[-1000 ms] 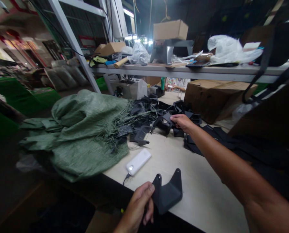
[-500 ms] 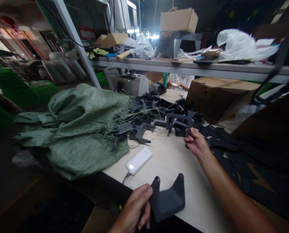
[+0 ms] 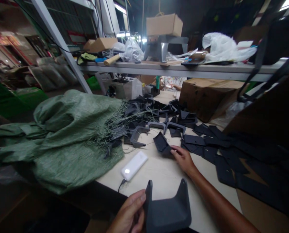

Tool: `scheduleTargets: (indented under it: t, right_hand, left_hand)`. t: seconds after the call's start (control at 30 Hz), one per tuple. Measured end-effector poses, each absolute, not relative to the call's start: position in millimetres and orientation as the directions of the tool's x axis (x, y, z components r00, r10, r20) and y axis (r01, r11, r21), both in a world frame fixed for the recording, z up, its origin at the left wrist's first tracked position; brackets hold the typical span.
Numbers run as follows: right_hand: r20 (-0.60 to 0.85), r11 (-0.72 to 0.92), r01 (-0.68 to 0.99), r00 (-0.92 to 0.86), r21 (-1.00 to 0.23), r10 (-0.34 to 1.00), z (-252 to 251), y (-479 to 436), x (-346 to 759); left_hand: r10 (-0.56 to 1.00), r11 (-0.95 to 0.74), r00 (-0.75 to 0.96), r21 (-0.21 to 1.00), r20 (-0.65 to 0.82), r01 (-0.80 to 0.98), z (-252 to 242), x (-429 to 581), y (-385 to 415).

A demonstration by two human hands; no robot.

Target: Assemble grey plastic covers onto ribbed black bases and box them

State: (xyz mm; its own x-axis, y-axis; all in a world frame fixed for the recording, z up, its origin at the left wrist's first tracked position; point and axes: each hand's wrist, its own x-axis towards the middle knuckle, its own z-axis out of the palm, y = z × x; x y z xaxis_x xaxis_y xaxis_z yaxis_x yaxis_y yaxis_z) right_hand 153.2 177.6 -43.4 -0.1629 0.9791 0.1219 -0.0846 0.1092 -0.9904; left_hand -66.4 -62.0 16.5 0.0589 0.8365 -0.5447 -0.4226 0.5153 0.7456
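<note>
My left hand (image 3: 131, 212) grips a dark grey U-shaped bracket (image 3: 168, 212) by one of its upright arms, close to the camera at the table's front edge. The bracket's two arms point up, and a small hole shows near one tip. Farther in, my right hand (image 3: 182, 158) pinches a second dark bracket (image 3: 162, 144) at its near end and holds it tilted over the table. Behind it lies a heap of similar brackets (image 3: 156, 126), several of them standing on the tabletop. Part of my left hand's fingers is hidden behind the first bracket.
A white power bank (image 3: 134, 165) with a cable lies on the pale table (image 3: 159, 173). Left is a frayed green woven sack (image 3: 69, 139). Flat black plates (image 3: 224, 152) spread on the right, before a cardboard box (image 3: 205, 97). A shelf (image 3: 159, 68) crosses above; a person sits beyond.
My right hand has drawn a bracket out of the heap, toward me and to the left, turning it over. My left hand keeps its bracket, now nearer the camera. The view has shifted right.
</note>
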Motion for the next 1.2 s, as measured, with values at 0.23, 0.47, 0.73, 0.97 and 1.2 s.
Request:
scheduleTargets:
  t: [0.23,0.47,0.73,0.97,1.2]
  right_hand:
    - [0.105,0.114,0.057,-0.145,-0.992,0.984,-35,168,153]
    - [-0.183,-0.284,-0.192,-0.417,-0.939,0.89,5,107,183]
    - [-0.415,-0.535,-0.332,-0.369,-0.777,0.832,15,61,195]
    - [-0.592,-0.722,-0.602,-0.46,-0.34,0.662,2,48,196]
    - [-0.556,-0.802,-0.562,-0.609,-0.202,0.567,-7,19,173]
  left_hand:
    - [0.844,0.496,0.07,0.725,-0.531,-0.479,23,-58,-50]
    - [0.825,0.481,0.193,0.481,-0.531,-0.733,26,-58,-27]
    - [0.869,0.464,0.194,0.61,-0.456,-0.642,26,-32,9]
    - [0.944,0.266,0.217,0.962,-0.249,-0.055,37,-45,23]
    - [0.966,0.111,0.237,0.994,-0.107,-0.007,36,-34,40]
